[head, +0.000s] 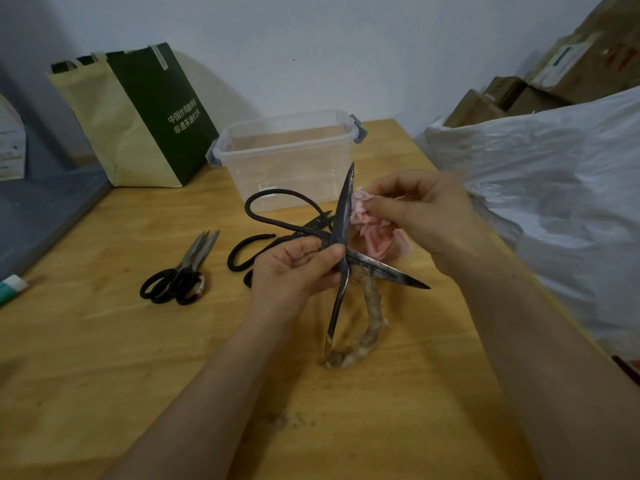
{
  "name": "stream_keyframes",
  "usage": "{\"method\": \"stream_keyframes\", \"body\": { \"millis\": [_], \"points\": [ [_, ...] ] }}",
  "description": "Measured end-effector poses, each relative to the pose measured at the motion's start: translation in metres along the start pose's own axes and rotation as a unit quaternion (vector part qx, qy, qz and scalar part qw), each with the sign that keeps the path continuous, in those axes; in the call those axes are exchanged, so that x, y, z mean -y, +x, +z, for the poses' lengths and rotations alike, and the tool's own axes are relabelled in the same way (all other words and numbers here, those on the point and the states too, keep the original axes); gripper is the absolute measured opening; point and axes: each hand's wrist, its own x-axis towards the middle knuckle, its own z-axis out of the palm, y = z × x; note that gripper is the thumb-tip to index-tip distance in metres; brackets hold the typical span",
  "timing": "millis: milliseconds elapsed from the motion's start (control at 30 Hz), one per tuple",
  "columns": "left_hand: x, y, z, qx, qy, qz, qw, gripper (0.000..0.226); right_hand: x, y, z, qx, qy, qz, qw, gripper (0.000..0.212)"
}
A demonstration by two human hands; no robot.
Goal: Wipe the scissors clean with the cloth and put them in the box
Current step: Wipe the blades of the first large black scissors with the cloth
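Head view: scissors (343, 209) pinched at pivot in left fingers (327, 253); cloth (377, 239) pinched in right fingers (386, 202).

Dim, diffuse indoor light; faint soft shadows lie on the wooden table (104, 341) in front of the clear plastic box (287, 161). Wide-angle distortion bends lines far from the box; corners appear soft.

Left hand (294, 268) grips opened scissors (343, 209) at pivot; right hand (426, 216) pinches pink cloth (377, 237) against blade.
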Motion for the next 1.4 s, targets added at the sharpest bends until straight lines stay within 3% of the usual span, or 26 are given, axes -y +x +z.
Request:
{"method": "stream_keyframes", "body": {
  "millis": [67,167,300,467,733,1033,1100,1267,1400],
  "points": [
    [0.000,0.000,0.001,0.005,0.003,0.006,1.000,0.003,0.001,-0.003,0.004,0.007,0.014,-0.007,1.000,0.012],
    [0.001,0.001,0.000,0.001,0.013,0.014,1.000,0.013,0.001,-0.005,0.008,0.020,0.045,-0.016,0.999,0.004],
    [0.001,0.000,0.000,0.015,0.033,0.023,0.999,0.008,0.001,-0.008,0.013,0.026,0.022,-0.010,0.999,0.013],
    [0.000,0.000,0.001,0.000,0.010,0.027,1.000,0.010,0.002,-0.009,0.007,0.109,0.063,0.033,0.991,0.008],
    [0.001,0.001,-0.003,0.041,0.040,0.032,0.998,0.021,0.001,-0.009,0.000,0.201,-0.043,0.009,0.979,0.010],
    [0.002,0.001,0.000,0.000,0.040,0.041,0.998,0.024,-0.018,-0.005,0.030,0.028,-0.043,-0.060,0.997,0.023],
    [0.002,0.002,-0.002,-0.006,0.034,0.039,0.999,0.023,-0.018,-0.006,0.029,0.041,-0.049,-0.072,0.995,0.021],
    [0.000,0.002,-0.006,-0.013,0.024,0.031,0.999,0.021,-0.014,-0.007,0.017,0.185,-0.057,-0.072,0.978,0.019],
    [0.004,0.003,-0.004,-0.008,0.038,0.035,0.999,0.022,-0.020,-0.007,0.022,0.134,-0.086,-0.079,0.984,0.017]
  ]
}}
